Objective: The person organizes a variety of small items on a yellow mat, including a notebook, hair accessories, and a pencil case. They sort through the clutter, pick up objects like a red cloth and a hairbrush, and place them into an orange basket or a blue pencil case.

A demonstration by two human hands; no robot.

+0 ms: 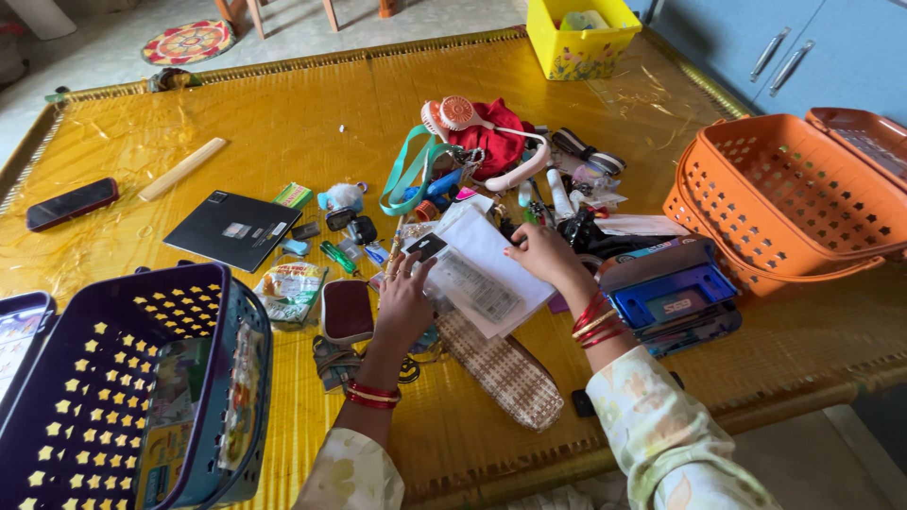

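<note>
My left hand rests with fingers spread on the left edge of a white paper envelope lying on the yellow mat. At the envelope's upper right edge, my right hand pinches it between fingers and thumb. A clear plastic sleeve with a printed label lies on top of the envelope. Under both sits a woven beige pouch. A dark red case lies just left of my left hand. Red bangles circle both wrists.
A purple basket stands at front left, an orange basket at right, a yellow bin at the back. A heap of small items with a pink neck fan lies behind the envelope. A black tablet, a phone, a blue box.
</note>
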